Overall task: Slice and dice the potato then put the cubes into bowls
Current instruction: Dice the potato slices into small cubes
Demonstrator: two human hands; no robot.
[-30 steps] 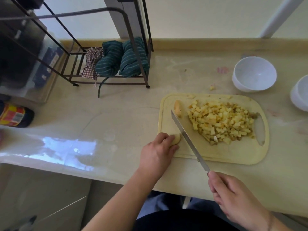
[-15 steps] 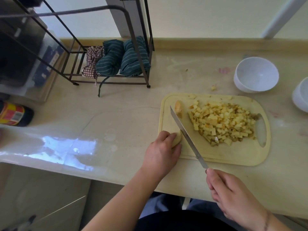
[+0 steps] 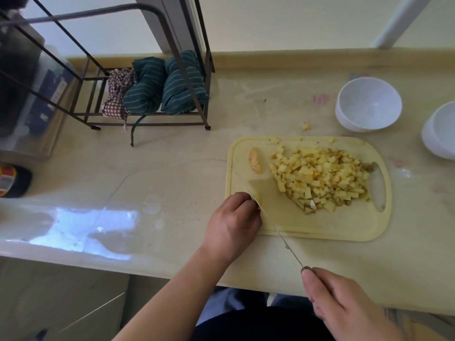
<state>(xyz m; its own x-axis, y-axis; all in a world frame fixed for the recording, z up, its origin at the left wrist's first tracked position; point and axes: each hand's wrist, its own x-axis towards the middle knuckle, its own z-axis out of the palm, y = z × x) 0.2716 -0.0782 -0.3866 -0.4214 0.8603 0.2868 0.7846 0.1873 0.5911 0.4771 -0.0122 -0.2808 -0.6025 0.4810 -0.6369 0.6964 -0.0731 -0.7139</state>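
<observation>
A pale yellow cutting board [image 3: 332,225] lies on the counter. A heap of potato cubes [image 3: 320,177] covers its right half. One potato end piece [image 3: 254,163] lies apart near the board's far left. My left hand [image 3: 232,222] holds a small potato piece [image 3: 257,198] at the board's near left corner; my fingers hide most of it. My right hand [image 3: 344,303] grips the handle of a knife [image 3: 270,220], whose thin blade runs up-left and sits against that piece beside my fingertips. Two white bowls [image 3: 369,104] [image 3: 440,130] stand at the far right.
A dark metal rack [image 3: 147,77] with folded green striped and checked cloths stands at the back left. A dark bottle [image 3: 13,179] lies at the left edge. A stray cube [image 3: 306,126] sits on the counter between board and bowl. The counter's front edge runs below my hands.
The knife blade has swung left and dropped onto the small potato piece under my left fingers. My left hand has stayed at the board's corner.
</observation>
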